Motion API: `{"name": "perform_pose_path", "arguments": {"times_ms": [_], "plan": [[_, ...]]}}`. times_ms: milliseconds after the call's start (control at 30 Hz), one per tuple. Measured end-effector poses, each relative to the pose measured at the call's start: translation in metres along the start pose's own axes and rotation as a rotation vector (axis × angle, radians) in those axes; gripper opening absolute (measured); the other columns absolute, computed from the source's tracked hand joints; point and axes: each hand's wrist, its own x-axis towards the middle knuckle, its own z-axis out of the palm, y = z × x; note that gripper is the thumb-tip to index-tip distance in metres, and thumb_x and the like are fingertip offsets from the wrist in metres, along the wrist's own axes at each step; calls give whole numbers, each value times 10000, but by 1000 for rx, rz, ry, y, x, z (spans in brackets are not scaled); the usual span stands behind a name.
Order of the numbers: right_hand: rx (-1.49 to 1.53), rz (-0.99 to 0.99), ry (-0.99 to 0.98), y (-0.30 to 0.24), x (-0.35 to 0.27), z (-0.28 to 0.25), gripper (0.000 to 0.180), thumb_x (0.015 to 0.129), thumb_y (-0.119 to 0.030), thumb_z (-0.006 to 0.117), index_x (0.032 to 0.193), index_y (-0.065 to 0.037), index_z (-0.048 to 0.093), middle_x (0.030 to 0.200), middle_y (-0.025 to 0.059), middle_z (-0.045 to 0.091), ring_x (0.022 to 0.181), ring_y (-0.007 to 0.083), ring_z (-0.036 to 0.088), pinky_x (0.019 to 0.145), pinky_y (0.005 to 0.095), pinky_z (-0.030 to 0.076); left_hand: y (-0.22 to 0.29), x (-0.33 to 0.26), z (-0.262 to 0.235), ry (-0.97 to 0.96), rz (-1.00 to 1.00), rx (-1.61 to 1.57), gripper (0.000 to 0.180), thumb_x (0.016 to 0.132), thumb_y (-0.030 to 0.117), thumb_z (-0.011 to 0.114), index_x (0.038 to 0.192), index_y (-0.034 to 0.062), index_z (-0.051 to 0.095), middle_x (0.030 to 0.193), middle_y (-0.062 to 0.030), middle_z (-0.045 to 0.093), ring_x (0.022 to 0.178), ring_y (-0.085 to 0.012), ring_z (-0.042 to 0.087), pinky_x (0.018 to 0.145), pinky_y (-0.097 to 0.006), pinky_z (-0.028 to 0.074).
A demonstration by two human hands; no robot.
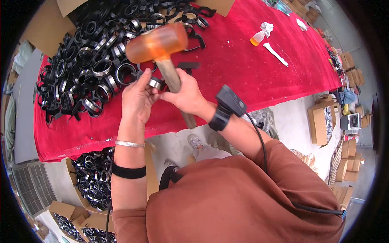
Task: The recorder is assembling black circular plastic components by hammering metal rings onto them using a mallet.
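My right hand (187, 94) is closed round the wooden handle of a mallet (157, 42) with a translucent orange head. The head is raised toward the far side and slightly blurred. Beside it, my left hand (137, 99) pinches a black ring part with a silver band (155, 84). Its far portion is partly hidden behind the handle. Both hands are close together above the near part of a red-covered table (235, 77). A large heap of similar black and silver rings (81, 73) lies to the left and beyond my hands.
A small bottle with orange liquid (255, 41) and a white stick-like piece (275, 54) lie at the far right of the table. Under the near left edge stands a carton of rings (95, 178). Another open carton (320, 123) is on the floor at right.
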Motion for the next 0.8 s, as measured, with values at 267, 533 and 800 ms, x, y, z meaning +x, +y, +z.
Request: {"name": "perform_pose_path", "arguments": {"times_ms": [267, 533, 800], "plan": [[348, 27, -212, -47, 5, 20, 354, 723, -55, 719, 981, -4, 482, 694, 43, 553, 553, 102, 553, 464, 239, 452, -20, -39, -69, 101, 606, 594, 463, 914, 323, 535, 1181, -54, 510, 1007, -82, 583, 907, -147, 546, 825, -274, 438], [141, 257, -194, -10, -41, 22, 393, 762, -266, 733, 914, 2, 488, 658, 48, 559, 513, 102, 550, 430, 253, 449, -95, -94, -124, 79, 156, 450, 409, 935, 368, 476, 984, -27, 569, 815, -41, 561, 795, -123, 503, 778, -278, 400], [-185, 419, -129, 48, -118, -45, 249, 859, -215, 628, 947, -12, 513, 670, 8, 525, 546, 58, 511, 459, 222, 412, -133, -70, -151, 286, 77, 455, 459, 942, 458, 404, 831, 37, 550, 699, -52, 554, 650, -129, 508, 641, -285, 423]]}}
